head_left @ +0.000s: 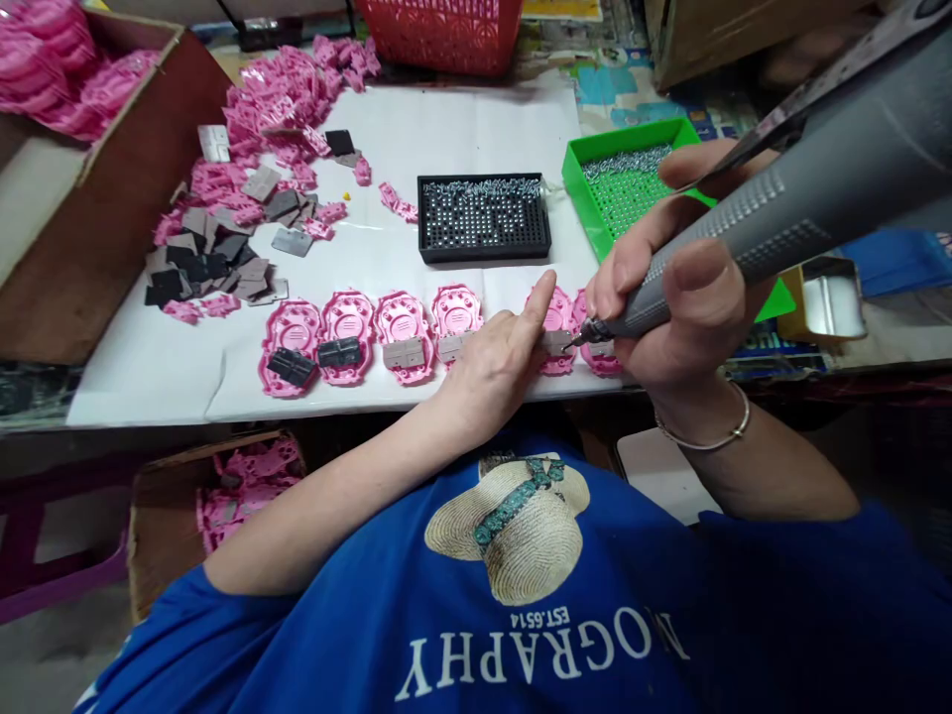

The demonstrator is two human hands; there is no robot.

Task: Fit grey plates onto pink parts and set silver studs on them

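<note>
My right hand (688,288) is wrapped round a grey electric screwdriver (744,218), held at a slant. Its bit points down at a grey plate (556,343) on a pink plastic shell (557,309) in the row, though contact is unclear. Just left of the bit, my left hand (500,365) rests over the row, index finger stretched out and the other fingers curled under; whatever they hold is hidden. Leftward along the row lie more pink shells (346,309), each with a plate across its lower part, some black (339,352), others grey (404,353).
Beyond the row stand a black screw tray (483,248) and a green screw tray (587,203). Loose pink parts (279,99) and dark plates (208,260) are heaped at the left, beside a cardboard box (141,198). A red basket (442,35) sits at the back.
</note>
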